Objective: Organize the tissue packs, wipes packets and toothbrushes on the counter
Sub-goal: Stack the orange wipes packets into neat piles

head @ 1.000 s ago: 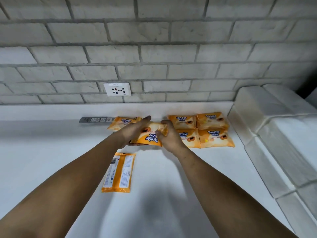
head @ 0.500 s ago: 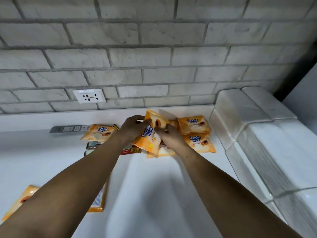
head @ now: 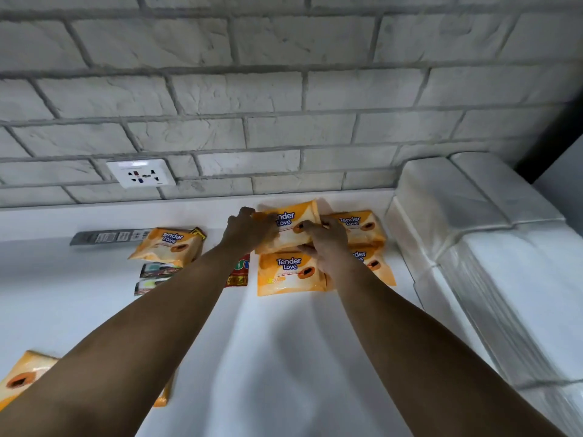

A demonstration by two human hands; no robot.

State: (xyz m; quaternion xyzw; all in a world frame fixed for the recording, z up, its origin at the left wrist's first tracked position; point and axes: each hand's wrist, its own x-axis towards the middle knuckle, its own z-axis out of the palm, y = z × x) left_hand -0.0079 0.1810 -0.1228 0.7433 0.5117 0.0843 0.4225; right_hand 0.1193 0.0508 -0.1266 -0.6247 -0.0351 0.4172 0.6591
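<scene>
Both my hands hold one orange wipes packet (head: 291, 227) at the back of the white counter (head: 268, 357), above a group of like packets. My left hand (head: 249, 231) grips its left edge and my right hand (head: 328, 239) its right side. In front of it lies another orange packet (head: 290, 272), with two more (head: 362, 227) (head: 375, 266) to the right, partly hidden by my right hand. A lone orange packet (head: 168, 247) lies further left. Boxed toothbrushes (head: 156, 269) (head: 148, 285) lie below it. Two more orange packets (head: 22, 380) (head: 164, 395) show at bottom left, partly covered by my left arm.
Large white wrapped tissue packs (head: 473, 231) are stacked along the right side. A grey flat pack (head: 107, 237) lies by the back ledge. A red packet (head: 238, 275) peeks out beside my left forearm. A wall socket (head: 140, 173) sits in the brick wall.
The packet in my hands has gone from upright on its edge to lying nearly flat on the back row, a little further right. The view has shifted, showing the bottom-left packet more.
</scene>
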